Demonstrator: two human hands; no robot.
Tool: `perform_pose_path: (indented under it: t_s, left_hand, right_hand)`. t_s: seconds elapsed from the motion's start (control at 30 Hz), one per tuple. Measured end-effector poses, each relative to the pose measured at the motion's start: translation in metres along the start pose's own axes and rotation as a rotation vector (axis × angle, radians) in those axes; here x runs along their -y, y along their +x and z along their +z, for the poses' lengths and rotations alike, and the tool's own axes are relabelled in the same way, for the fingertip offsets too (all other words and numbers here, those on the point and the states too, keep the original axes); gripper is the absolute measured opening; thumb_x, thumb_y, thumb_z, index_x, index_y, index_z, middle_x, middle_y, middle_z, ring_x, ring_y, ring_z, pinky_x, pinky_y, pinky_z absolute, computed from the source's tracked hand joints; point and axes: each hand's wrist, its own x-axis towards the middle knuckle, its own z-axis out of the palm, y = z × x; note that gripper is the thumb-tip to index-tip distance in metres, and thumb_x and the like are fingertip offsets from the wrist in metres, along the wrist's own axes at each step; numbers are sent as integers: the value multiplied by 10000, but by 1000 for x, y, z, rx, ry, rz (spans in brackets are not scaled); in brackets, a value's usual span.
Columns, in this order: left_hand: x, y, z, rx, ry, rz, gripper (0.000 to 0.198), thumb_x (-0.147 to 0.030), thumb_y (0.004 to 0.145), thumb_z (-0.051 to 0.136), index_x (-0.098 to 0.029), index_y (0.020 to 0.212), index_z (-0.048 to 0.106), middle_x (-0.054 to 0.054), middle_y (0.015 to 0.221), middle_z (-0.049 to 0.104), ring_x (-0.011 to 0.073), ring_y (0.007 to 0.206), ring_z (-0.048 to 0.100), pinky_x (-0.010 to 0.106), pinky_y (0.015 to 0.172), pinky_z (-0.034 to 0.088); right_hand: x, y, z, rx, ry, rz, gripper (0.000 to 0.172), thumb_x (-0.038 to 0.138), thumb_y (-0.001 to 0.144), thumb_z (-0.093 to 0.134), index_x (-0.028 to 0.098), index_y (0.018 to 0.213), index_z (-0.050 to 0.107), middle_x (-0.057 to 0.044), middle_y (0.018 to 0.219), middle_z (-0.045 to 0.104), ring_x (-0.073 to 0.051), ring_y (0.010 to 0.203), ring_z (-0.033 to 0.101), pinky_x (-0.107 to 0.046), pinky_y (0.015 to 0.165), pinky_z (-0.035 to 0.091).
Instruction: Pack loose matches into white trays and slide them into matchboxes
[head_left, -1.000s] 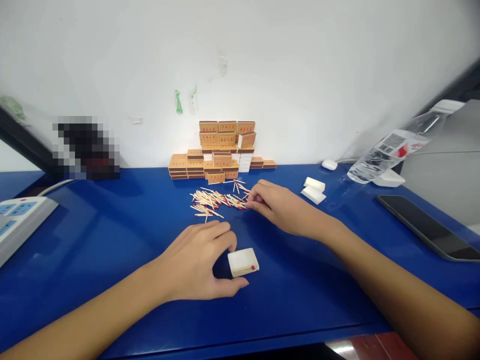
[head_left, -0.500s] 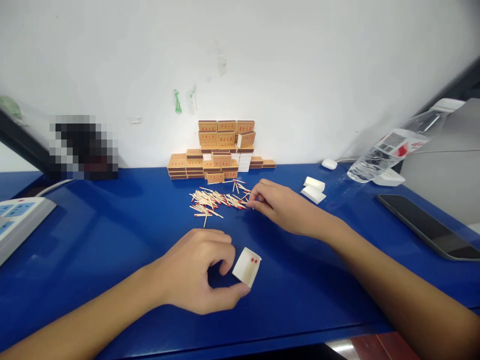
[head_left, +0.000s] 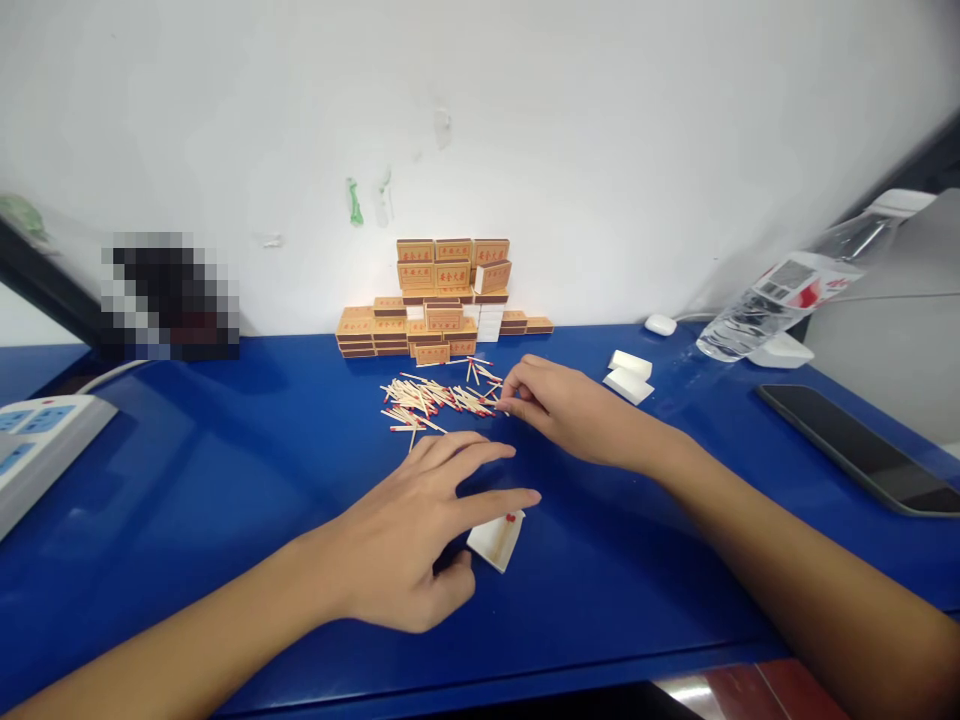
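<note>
My left hand (head_left: 427,530) is open, its fingers spread over a small white matchbox tray (head_left: 495,545) on the blue table. The index finger crosses the tray's far edge, and the thumb is curled to its left. Matches with red heads lie in the tray, partly hidden by the finger. My right hand (head_left: 547,405) is closed in a pinch at the right end of a loose heap of matches (head_left: 420,395). A match seems to be between its fingertips, mostly hidden.
Stacked matchboxes (head_left: 442,320) stand against the wall behind the heap. To the right are white empty trays (head_left: 628,385), a white earbud case (head_left: 660,325), a leaning water bottle (head_left: 780,295) and a phone (head_left: 855,450). A power strip (head_left: 52,440) sits at left.
My left hand has opened from beside the tray and stretched its fingers over it, toward the heap. My right hand stays pinched at the heap's edge, nearly unmoved.
</note>
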Motion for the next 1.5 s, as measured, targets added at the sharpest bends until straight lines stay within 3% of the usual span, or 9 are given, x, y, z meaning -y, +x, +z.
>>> perform_pose_path:
  t_s: [0.2, 0.33, 0.5, 0.6, 0.83, 0.97, 1.17, 1.4, 1.5]
  left_hand:
    - [1, 3, 3, -92, -23, -13, 435, -312, 811, 744, -224, 1224, 640, 121, 1368, 566, 326, 1322, 485, 526, 1149, 404]
    - [3, 4, -1, -125, -46, -60, 557, -460, 716, 844, -195, 1143, 603, 117, 1258, 597, 318, 1182, 538, 519, 1065, 466]
    - [4, 0, -3, -54, -39, -15, 733, -172, 711, 709, -263, 1422, 557, 102, 1447, 533, 327, 1377, 458, 531, 1193, 377]
    - [3, -1, -2, -21, -34, -8, 818, -123, 659, 667, -283, 1453, 555, 97, 1523, 482, 339, 1444, 398, 539, 1216, 353]
    - [5, 3, 1, -93, 31, -21, 453, -302, 768, 756, -224, 1200, 646, 124, 1387, 560, 335, 1362, 464, 523, 1169, 379]
    - [6, 2, 0, -142, 37, -69, 635, -580, 690, 849, -204, 1147, 618, 141, 1297, 594, 353, 1216, 531, 551, 1080, 439]
    - [4, -1, 0, -59, -10, -1, 669, -299, 776, 768, -278, 1415, 571, 120, 1486, 508, 347, 1383, 448, 546, 1175, 376]
    - [15, 1, 7, -164, 39, -59, 469, -595, 827, 809, -215, 1061, 668, 116, 1300, 601, 320, 1235, 536, 512, 1068, 432]
    - [19, 1, 8, -204, 69, -91, 391, -536, 848, 811, -206, 986, 653, 97, 1239, 611, 286, 1162, 553, 481, 1030, 436]
  right_hand:
    - [0, 0, -1, 4, -14, -14, 135, 267, 1054, 525, 195, 976, 608, -77, 1047, 636, -202, 874, 595, -338, 779, 444]
    - [-1, 1, 0, 4, -26, -17, 132, 287, 1053, 532, 198, 996, 610, -78, 1051, 641, -202, 862, 598, -339, 782, 453]
    - [-1, 0, -2, 5, -31, -11, 130, 267, 1048, 521, 193, 1008, 620, -89, 1062, 646, -210, 887, 606, -348, 795, 464]
    - [0, -1, -4, 10, -30, -9, 134, 265, 1047, 517, 192, 1006, 622, -93, 1065, 646, -217, 898, 610, -351, 798, 462]
    - [-1, 0, -2, 0, -18, -14, 121, 262, 1046, 530, 191, 991, 612, -80, 1052, 639, -202, 879, 595, -341, 791, 451]
    - [-2, 0, -4, -7, -29, -12, 128, 272, 1049, 532, 195, 979, 605, -78, 1044, 637, -205, 877, 591, -343, 786, 447]
    - [-3, -1, -6, -12, -22, -12, 139, 299, 1049, 535, 205, 971, 601, -76, 1032, 642, -207, 876, 593, -340, 769, 441]
    - [-5, -2, -6, -23, -18, -18, 138, 298, 1042, 533, 203, 987, 616, -74, 1034, 646, -207, 874, 593, -338, 756, 426]
    - [1, -3, -10, -7, 48, -25, 170, 332, 1042, 535, 206, 976, 629, -66, 997, 655, -200, 849, 589, -331, 739, 427]
